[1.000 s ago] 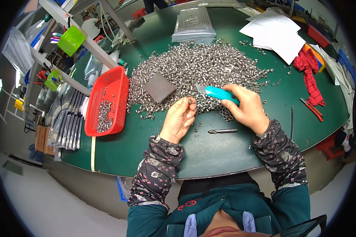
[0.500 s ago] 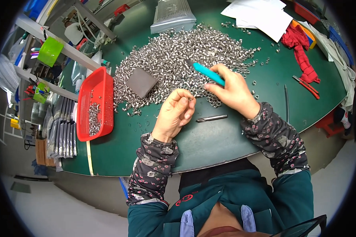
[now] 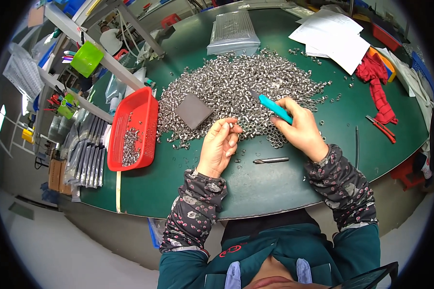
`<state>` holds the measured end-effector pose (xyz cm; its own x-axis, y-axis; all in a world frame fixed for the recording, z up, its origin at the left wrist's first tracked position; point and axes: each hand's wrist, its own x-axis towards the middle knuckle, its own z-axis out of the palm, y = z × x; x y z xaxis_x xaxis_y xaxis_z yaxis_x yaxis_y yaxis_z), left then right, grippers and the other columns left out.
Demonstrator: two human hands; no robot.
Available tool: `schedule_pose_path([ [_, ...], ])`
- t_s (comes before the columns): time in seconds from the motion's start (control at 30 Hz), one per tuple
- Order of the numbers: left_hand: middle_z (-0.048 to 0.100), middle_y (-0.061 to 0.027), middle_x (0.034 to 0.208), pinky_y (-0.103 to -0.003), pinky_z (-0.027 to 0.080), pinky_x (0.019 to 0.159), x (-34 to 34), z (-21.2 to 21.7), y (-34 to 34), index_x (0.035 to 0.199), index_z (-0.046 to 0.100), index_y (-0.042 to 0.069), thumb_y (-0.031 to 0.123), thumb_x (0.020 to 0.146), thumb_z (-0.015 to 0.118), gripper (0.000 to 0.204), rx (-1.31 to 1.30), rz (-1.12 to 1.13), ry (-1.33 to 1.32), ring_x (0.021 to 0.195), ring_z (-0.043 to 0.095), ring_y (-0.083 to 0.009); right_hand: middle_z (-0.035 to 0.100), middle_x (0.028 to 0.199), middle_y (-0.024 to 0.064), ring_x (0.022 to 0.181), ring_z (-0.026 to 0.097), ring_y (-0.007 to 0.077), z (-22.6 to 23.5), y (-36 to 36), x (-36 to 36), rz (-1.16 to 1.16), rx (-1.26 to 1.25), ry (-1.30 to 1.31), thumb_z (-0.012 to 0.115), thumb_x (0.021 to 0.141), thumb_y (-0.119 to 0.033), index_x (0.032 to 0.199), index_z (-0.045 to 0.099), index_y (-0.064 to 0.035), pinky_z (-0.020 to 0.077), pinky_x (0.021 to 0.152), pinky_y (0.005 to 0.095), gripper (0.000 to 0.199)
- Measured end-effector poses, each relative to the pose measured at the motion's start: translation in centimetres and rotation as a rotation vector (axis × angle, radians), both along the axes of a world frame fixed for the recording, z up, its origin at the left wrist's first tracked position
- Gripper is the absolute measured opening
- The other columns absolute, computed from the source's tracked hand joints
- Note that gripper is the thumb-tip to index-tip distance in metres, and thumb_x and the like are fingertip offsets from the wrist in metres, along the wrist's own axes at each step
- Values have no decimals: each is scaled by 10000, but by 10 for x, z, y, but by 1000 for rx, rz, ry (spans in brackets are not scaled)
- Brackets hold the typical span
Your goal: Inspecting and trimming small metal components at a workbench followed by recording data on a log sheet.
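Head view shows a block (image 3: 194, 111) on metal rings (image 3: 260, 79) beside a basket (image 3: 150, 115), right hand (image 3: 301, 130) gripping a knife (image 3: 276, 108) blade-outward, left hand (image 3: 217, 148) pinching a part (image 3: 231, 125) between fingertips.

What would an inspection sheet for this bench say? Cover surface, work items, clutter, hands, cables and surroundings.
Surface: green table, with a spread pile of metal rings.
Work items: turquoise knife, blade showing; red basket at left, holding small metal pieces.
Clutter: grey block at the pile's left side; drill bit; papers; red cloth.
Hands: left hand pinches what looks like one ring; right hand grips the knife.
Cables: thin dark length at right, rod or cable, cannot tell.
Surroundings: shelf frame with green cup; person in the background.
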<state>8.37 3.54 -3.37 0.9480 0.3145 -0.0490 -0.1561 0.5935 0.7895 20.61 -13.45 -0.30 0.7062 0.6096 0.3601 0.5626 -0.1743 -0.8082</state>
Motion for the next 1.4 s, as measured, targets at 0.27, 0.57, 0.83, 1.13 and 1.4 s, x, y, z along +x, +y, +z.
schedule_pose_path([
  [0.27,480,-17,730,-164,292,377,1,-4,5,953,504,50,207,907,419,184,-56,-37,-38,537,383,-60,576,670,132,618,579,295,1,1,1,13,-23,-11,610,726,-171,888,523,-44,429,548,360,224],
  [0.57,487,-21,729,-161,291,380,0,-4,3,934,511,63,191,898,440,151,-37,30,7,518,370,-57,583,683,133,624,582,299,-1,0,1,17,-31,-29,613,725,-175,895,525,-45,434,555,360,233],
  [0.83,551,-70,798,-163,305,381,-1,-1,2,968,521,55,135,891,443,136,-58,35,-19,512,395,-54,591,690,123,621,584,292,-1,1,2,17,-27,-35,614,723,-175,899,529,-53,436,551,356,231],
  [1.13,577,-80,838,-159,323,390,0,-3,3,996,520,46,139,887,456,157,-19,31,-18,514,404,-54,590,691,122,614,585,284,-3,1,2,18,-29,-39,619,721,-169,897,528,-52,436,544,348,230],
  [1.4,522,-40,814,-151,312,389,0,-4,3,969,520,65,148,890,455,132,-35,18,-36,538,393,-50,587,684,121,611,586,279,-3,1,1,25,-30,-44,623,719,-165,900,525,-56,437,543,342,233],
])
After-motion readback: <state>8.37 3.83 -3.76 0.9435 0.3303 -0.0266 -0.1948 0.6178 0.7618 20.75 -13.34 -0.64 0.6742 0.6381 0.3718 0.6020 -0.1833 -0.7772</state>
